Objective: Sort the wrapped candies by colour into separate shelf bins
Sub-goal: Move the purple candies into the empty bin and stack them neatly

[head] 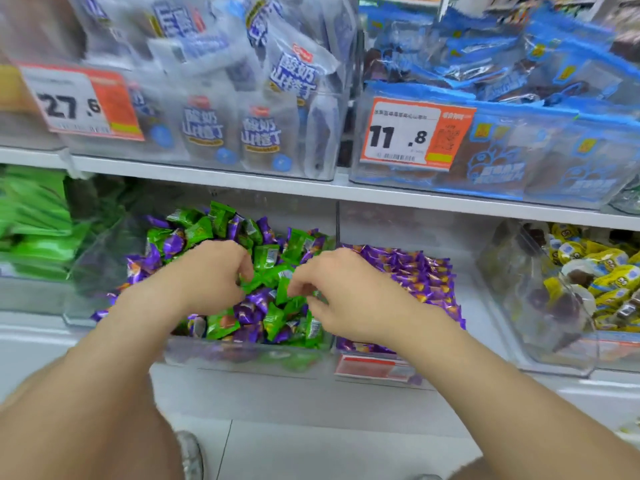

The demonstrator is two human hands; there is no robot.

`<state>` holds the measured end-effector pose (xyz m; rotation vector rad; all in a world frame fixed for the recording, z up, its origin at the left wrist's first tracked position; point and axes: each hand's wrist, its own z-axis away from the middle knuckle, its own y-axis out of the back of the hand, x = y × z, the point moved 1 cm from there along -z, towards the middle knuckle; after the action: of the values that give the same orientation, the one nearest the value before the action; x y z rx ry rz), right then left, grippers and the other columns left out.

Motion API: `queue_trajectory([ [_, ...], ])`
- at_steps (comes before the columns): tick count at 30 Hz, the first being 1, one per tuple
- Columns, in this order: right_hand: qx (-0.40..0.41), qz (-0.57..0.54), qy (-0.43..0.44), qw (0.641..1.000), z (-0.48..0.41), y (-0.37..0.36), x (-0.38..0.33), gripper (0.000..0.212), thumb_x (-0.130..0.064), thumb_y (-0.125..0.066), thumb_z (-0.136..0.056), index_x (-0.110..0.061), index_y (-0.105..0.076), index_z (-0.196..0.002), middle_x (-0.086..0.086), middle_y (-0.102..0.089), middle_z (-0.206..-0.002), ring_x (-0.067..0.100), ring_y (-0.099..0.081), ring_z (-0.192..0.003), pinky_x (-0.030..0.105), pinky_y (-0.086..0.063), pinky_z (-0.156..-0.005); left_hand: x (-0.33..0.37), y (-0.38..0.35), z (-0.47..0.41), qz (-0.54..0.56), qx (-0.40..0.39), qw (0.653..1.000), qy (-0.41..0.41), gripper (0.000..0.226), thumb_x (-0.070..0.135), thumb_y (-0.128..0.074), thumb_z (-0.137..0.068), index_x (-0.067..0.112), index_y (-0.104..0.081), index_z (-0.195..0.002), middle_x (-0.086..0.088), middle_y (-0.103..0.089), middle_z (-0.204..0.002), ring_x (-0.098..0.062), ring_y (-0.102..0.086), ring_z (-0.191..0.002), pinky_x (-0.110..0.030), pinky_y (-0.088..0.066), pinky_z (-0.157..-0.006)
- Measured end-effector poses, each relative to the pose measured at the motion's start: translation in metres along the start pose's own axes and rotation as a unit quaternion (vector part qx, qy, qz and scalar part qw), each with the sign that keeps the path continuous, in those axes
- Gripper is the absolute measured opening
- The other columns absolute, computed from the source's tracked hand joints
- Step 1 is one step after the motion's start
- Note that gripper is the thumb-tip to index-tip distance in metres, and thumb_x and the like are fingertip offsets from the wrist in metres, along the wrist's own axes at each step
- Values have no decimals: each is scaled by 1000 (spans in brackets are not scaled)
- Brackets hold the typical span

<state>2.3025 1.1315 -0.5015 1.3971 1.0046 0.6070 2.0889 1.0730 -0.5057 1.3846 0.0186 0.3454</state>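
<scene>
We have both hands down in the mixed bin (242, 356), green and purple candies jumbled together. The right hand (346, 299) has thumb and fingers pinched on a green candy (284, 294) mid-heap. The left hand (211, 275) curls into the pile, and we cannot tell if it holds anything. The purple bin (398, 223) sits at 3 o'clock, handy for short transfers.

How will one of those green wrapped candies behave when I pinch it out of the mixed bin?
Probably light: a green candy looks small beside the right hand. Its glossy wrapper may be slippery, so the crimped ends likely grip best. Loosely heaped neighbours may shift.
</scene>
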Motion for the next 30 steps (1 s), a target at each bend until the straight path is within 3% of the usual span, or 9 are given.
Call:
queue_trajectory([
  [5,-60,51,19,997,-31,-19,-14,29,-34,-71,-83,-22,-69,-110,4,-70,-103,30,-65,-102,43,-59,-82,-16,0,8,-27,-81,996,-23,67,53,-88,-70,33,-54,-124,10,-53,-107,-16,-58,-101,-34,-53,-89],
  [8,-111,99,12,989,-43,-36,-27,44,-52,-76,-83,-18,-63,-106,7,-63,-99,34,-65,-97,43,-57,-74,-25,-7,7,-70,-81,994,-20,83,58,-85,-72,33,-43,-139,0,-44,-126,-27,-52,-117,-43,-51,-98],
  [10,-151,104,-3,983,-54,-42,-29,46,-45,-84,-81,-20,-68,-116,9,-64,-106,36,-65,-102,44,-57,-79,-28,-11,2,-65,-92,993,-38,93,53,-81,-80,38,-29,-156,-4,-36,-136,-31,-52,-125,-43,-48,-104],
  [14,-112,29,-57,992,-71,-30,-10,40,-35,-85,-82,-31,-72,-120,4,-62,-116,29,-61,-117,44,-54,-97,-27,-10,-9,-33,-86,994,-66,70,51,-71,-92,40,-39,-153,-1,-36,-128,-27,-57,-106,-36,-50,-93],
  [17,-25,73,-93,993,-75,-22,9,38,-21,-73,-85,-29,-70,-121,8,-67,-121,34,-63,-117,47,-55,-97,-33,-6,-16,-23,-30,997,-73,42,48,-74,-90,35,-60,-128,5,-48,-114,-24,-59,-105,-38,-52,-92],
  [19,-17,119,-91,989,-74,-22,12,36,-12,-68,-83,-24,-72,-117,9,-66,-114,35,-62,-111,48,-56,-93,-39,-6,-21,-1,17,998,-68,15,35,-73,-92,33,-65,-104,13,-54,-95,-22,-62,-94,-42,-56,-88],
  [21,-1,151,-73,986,-75,-24,6,34,-10,-68,-81,-21,-72,-113,8,-62,-111,33,-59,-108,46,-56,-90,-45,-5,-25,4,51,997,-50,7,29,-71,-92,30,-65,-95,12,-60,-90,-22,-64,-89,-43,-58,-84],
  [26,-57,76,-6,995,-81,-45,-18,37,-16,-73,-79,-20,-71,-116,6,-67,-111,30,-63,-111,45,-55,-91,-53,-4,-31,1,73,997,-34,40,47,-60,-99,21,-62,-130,-7,-54,-122,-31,-60,-114,-41,-49,-100],
  [30,-109,145,10,983,-83,-61,-19,44,-27,-81,-80,-20,-67,-121,5,-61,-115,30,-52,-116,45,-45,-94,-60,-7,-36,-2,40,998,-39,33,15,-49,-105,14,-59,-136,-9,-52,-125,-31,-55,-123,-40,-44,-106],
])
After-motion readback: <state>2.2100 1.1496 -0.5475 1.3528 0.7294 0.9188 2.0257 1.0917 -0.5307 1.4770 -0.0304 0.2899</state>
